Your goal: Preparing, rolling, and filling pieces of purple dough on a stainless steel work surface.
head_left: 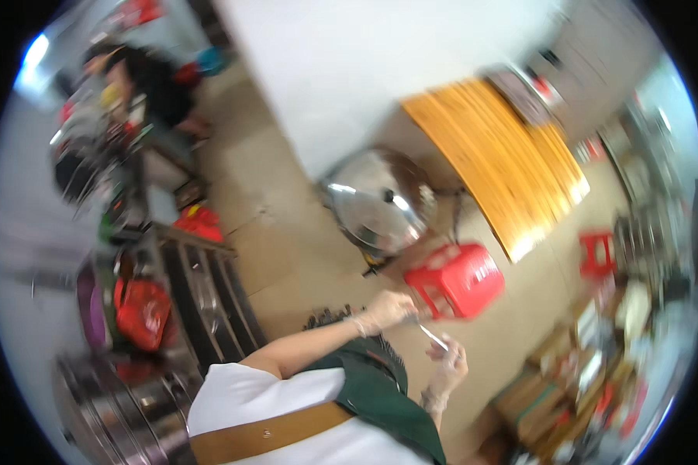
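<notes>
A thin, pale, stick-like object (433, 336) spans the gap between my two hands; blur hides its exact kind. My right hand (448, 367), in a clear glove, has its fingers closed around the lower end. At the upper end, my left hand (389, 310) is pinched closed, with clear film at the wrist. What lies between the left fingertips is too blurred to make out. Both hands are held in front of my green apron (380, 395). Just beyond them stands a red plastic stool (461, 280).
A large lidded metal pot (384, 198) stands by the white wall, beside a slatted wooden table (504, 159). Cardboard boxes (531, 399) crowd the right. A dark-panelled metal unit (202, 294) runs along the left. Another person (159, 85) bends over at the far left.
</notes>
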Tool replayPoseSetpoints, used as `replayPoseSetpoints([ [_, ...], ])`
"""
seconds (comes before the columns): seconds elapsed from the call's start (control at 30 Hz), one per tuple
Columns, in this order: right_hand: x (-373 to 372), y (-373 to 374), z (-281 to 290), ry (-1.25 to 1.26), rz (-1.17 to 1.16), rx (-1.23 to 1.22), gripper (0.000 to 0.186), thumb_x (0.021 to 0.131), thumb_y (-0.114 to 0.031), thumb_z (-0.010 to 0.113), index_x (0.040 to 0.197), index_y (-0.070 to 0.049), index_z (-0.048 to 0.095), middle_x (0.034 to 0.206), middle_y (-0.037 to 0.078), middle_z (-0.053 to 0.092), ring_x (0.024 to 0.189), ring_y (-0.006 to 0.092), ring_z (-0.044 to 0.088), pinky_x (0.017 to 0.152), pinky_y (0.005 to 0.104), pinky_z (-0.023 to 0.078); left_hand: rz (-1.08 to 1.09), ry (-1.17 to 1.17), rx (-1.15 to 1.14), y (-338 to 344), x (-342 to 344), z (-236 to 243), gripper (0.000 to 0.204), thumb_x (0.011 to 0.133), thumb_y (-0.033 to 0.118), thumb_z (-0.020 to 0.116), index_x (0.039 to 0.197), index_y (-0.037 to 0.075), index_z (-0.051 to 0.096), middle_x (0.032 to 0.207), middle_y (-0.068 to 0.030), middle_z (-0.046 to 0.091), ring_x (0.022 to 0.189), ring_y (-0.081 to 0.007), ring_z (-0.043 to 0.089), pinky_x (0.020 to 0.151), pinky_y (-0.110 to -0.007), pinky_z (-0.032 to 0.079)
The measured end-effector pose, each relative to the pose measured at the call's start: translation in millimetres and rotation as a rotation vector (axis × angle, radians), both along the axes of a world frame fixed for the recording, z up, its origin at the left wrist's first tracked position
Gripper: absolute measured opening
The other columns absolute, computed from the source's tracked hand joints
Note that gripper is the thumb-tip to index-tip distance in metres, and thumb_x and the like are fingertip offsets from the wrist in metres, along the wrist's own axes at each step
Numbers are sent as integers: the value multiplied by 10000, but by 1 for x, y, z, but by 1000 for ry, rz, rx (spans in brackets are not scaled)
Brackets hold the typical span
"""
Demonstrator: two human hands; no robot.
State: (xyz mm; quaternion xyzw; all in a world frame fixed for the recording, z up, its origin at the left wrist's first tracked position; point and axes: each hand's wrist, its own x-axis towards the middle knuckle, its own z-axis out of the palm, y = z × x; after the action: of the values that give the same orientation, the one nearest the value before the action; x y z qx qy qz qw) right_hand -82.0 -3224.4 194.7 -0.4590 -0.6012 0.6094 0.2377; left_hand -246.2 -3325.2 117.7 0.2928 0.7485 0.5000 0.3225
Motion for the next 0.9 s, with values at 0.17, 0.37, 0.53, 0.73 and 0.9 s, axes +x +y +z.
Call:
replayPoseSetpoints([
  [0.17, 44, 39, 0, -11, -119, 54, 246, 1004, -134, 508, 1070, 40, 668, 867, 105, 709, 728, 144, 674, 670, 258, 532, -85, -217, 5, 78, 26, -9, 201, 946, 150, 626, 842, -10, 691, 755, -41, 686, 701, -87, 601, 637, -267, 482],
  [0.37, 130, 122, -16, 7, -200, 197, 200, 982, -83, 537, 1037, 58, 668, 838, 119, 708, 707, 129, 674, 655, 264, 541, -265, -309, -79, 212, 114, -38, 247, 913, 268, 635, 865, 39, 714, 710, -108, 677, 621, -155, 616, 606, -320, 476],
  [0.53, 219, 222, -14, -174, -187, 307, 178, 970, -73, 554, 993, 57, 674, 784, 114, 695, 669, 134, 673, 618, 264, 546, -399, 331, -149, 299, 183, -37, 214, 894, 301, 623, 844, 108, 701, 771, -139, 679, 704, -305, 667, 637, -422, 517],
  [0.73, 279, 367, -32, -123, -275, 251, 202, 990, -123, 550, 975, 38, 672, 782, 85, 689, 675, 135, 676, 614, 257, 534, -306, 391, -186, 377, 196, -54, 191, 898, 281, 601, 864, 102, 657, 809, -127, 677, 791, -332, 660, 692, -442, 513],
  [0.9, 265, 491, -32, -32, -257, 198, 193, 980, -104, 560, 978, 52, 674, 786, 88, 681, 675, 146, 669, 627, 269, 555, -243, 347, -361, 451, 168, -64, 162, 902, 236, 575, 917, 108, 674, 945, -108, 684, 907, -306, 656, 793, -427, 509],
])
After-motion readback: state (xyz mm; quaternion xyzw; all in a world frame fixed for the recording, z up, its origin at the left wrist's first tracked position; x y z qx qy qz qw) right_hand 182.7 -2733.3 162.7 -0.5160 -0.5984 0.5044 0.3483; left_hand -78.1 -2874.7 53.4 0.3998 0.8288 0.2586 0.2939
